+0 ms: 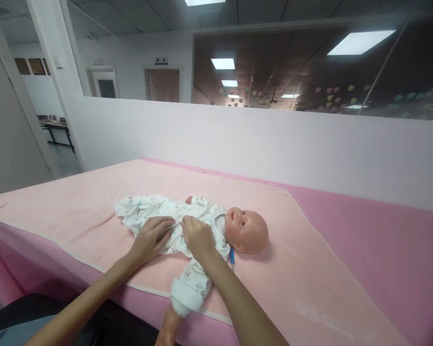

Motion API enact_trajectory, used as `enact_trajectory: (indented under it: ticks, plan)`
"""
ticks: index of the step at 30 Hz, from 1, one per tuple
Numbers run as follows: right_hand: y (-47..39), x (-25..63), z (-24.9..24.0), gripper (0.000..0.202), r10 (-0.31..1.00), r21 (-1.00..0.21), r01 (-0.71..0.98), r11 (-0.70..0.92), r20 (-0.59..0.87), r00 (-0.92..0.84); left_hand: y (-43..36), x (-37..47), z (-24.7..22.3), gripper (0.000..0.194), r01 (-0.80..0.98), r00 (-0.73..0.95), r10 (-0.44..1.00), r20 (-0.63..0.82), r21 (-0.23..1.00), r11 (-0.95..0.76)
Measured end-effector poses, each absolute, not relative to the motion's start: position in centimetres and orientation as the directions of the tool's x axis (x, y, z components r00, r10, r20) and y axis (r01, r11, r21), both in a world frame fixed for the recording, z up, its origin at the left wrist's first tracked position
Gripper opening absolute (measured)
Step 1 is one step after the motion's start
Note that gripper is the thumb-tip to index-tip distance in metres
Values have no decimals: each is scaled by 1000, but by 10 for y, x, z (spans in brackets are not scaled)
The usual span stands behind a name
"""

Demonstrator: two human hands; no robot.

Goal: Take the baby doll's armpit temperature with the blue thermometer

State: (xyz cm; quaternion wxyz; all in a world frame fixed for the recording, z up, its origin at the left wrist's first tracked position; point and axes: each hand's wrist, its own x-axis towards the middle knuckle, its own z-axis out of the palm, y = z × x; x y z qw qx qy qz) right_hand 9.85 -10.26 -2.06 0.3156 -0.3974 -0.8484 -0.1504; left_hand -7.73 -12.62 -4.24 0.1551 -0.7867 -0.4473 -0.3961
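Observation:
A baby doll (248,231) lies on its back, its head toward the right. It wears a white baby gown (149,207) with small printed figures; one sleeve (193,281) has a folded-back cuff and stretches toward me. At the middle of the gown's front, my left hand (154,236) is closed on the fabric, fingers curled over it. Just right of it, my right hand (199,236) pinches the gown near the chest. A thin strip of cloth shows between the two hands; whether it is a tie or an edge I cannot tell.
The doll rests on a peach blanket (303,283) over a pink cover (368,230). A blue strip (232,255) sticks out by the doll's neck. Behind the table runs a white half wall (238,144) with glass above. The table's front edge is close to me.

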Motion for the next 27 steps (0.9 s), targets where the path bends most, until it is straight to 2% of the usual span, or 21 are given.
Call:
enact_trajectory:
  ticks: [7,18,27]
  plan:
    - [-104,100,-19,15,579,0,758,652,645,-498,-124,-79,-44,26,832,331,574,749,55,-552]
    - [-103,101,-20,13,559,7,746,666,657,-506,-122,-80,-47,25,842,320,588,743,62,-537]
    - [-103,101,-20,16,553,11,744,668,662,-506,-125,-79,-45,19,824,274,611,742,147,-548]
